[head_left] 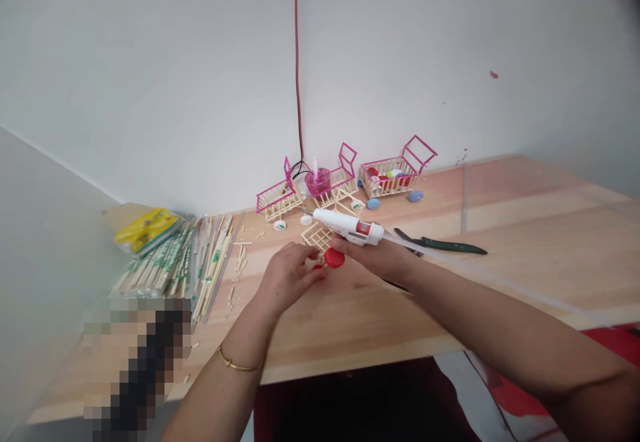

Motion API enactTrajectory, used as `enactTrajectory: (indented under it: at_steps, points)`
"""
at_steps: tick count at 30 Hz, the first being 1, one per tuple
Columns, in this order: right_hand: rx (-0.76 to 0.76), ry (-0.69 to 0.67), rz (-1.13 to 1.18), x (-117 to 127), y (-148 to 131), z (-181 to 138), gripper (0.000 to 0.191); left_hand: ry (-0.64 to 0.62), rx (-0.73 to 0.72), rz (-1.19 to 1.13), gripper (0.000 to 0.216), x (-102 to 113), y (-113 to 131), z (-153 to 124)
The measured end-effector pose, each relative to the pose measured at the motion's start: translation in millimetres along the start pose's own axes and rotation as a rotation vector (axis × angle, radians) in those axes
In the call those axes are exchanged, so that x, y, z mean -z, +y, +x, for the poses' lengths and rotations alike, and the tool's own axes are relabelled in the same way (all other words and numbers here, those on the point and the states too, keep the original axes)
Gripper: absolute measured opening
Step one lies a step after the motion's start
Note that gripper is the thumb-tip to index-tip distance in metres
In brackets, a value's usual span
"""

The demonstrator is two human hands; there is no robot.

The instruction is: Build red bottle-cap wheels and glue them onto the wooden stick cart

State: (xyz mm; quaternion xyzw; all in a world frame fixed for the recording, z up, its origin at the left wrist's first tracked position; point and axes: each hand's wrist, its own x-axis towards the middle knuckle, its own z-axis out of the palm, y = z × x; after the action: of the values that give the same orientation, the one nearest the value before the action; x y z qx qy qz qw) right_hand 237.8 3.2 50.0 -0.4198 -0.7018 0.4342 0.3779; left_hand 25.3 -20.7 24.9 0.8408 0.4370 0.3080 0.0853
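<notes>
Head view. Mid-worktop (350, 329): pale stick frame (313, 234), 2 red caps (334, 258) at its 5 o'clock side. Probably light, stiff, fragile at joints; best held by edge sticks. Open lattice. Left hand (289, 274): fingers part-curled by caps, grip unclear. Right hand (374, 255): fingers wrapped round white glue gun (336, 221), nozzle towards 9-10 o'clock.

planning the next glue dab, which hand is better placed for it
Probably the right hand: it holds the white glue gun, while the left hand is near a red cap.
</notes>
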Motion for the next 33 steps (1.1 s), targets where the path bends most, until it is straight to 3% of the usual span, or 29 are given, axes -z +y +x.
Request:
enactTrajectory:
  at_steps: [9,16,28,33]
  points:
    - [0.036,-0.058,0.064,-6,-2,-1,0.026,0.202,-0.049,-0.134,0.044,4,23,0]
    - [0.009,-0.083,0.048,-11,8,-2,0.028,0.214,-0.033,-0.182,0.028,-2,33,1]
    - [0.03,-0.109,0.127,-7,-6,-6,0.031,0.2,-0.055,-0.189,0.025,6,36,1]
    - [0.042,-0.058,0.175,-7,-3,-6,0.03,0.217,-0.086,-0.197,0.027,7,35,1]
